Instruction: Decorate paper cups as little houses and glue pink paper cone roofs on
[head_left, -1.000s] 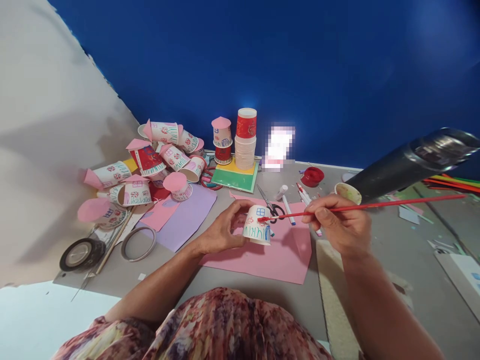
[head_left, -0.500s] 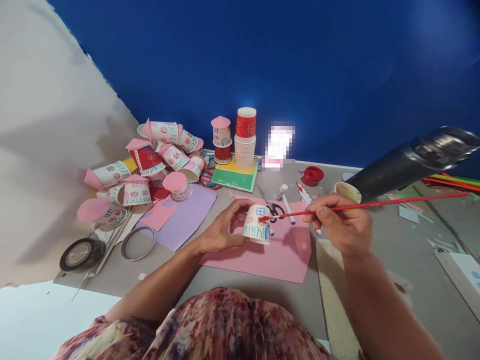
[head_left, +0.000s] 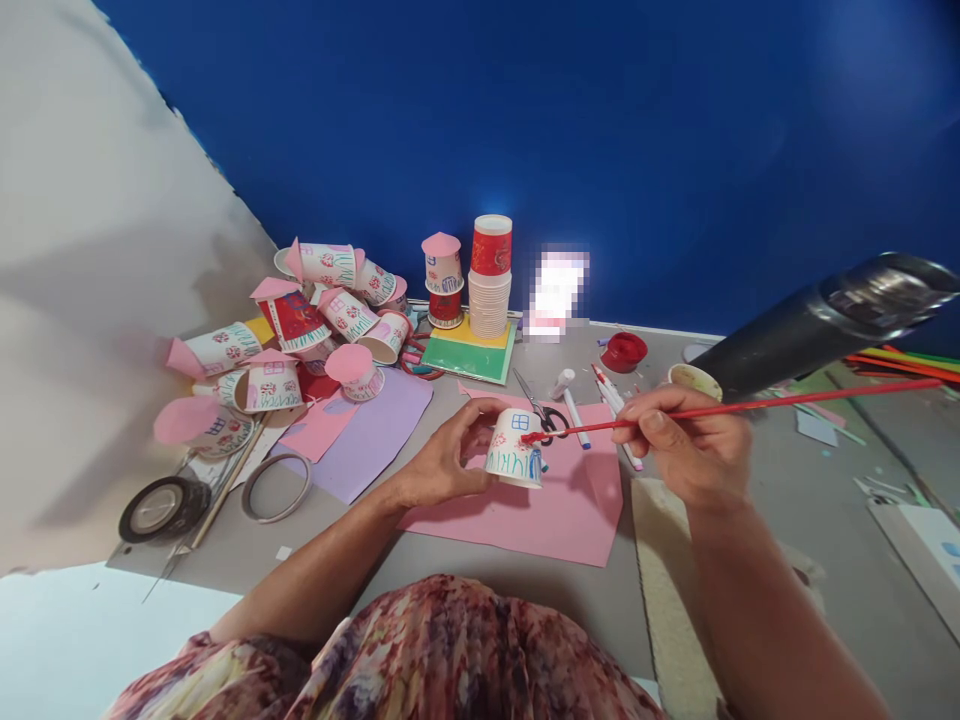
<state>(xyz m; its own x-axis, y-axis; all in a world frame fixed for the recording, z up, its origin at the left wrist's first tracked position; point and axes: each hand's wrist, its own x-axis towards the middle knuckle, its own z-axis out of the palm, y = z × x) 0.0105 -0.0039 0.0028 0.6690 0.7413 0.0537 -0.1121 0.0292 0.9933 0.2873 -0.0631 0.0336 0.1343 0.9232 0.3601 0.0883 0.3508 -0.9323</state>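
Note:
My left hand (head_left: pixel 455 460) grips a white paper cup (head_left: pixel 507 455) upside down, its wide rim at the bottom. The cup carries a blue window, red marks, green grass-like strokes and a blue door. In my right hand (head_left: pixel 686 440) is a long red paintbrush (head_left: pixel 720 410), held between thumb and fingers. Red paint coats its tip, which touches the cup's right side or lies just in front of it. Beneath the cup lies a pink paper sheet (head_left: pixel 555 530). Just behind it are scissors (head_left: pixel 553 420) with dark handles, partly hidden by the brush and cup.
Decorated cups (head_left: pixel 277 385) with pink tops pile up on the left. A cup stack (head_left: pixel 490 300) stands on a green-and-yellow packet (head_left: pixel 465 360). Markers (head_left: pixel 576 415), a red paint pot (head_left: pixel 624 351), a dark cylinder (head_left: pixel 795 330) and tape rolls (head_left: pixel 161 507) lie around.
My right hand and the paintbrush have shifted slightly to the right, the tip moving a little along the cup. The left hand and cup have hardly moved.

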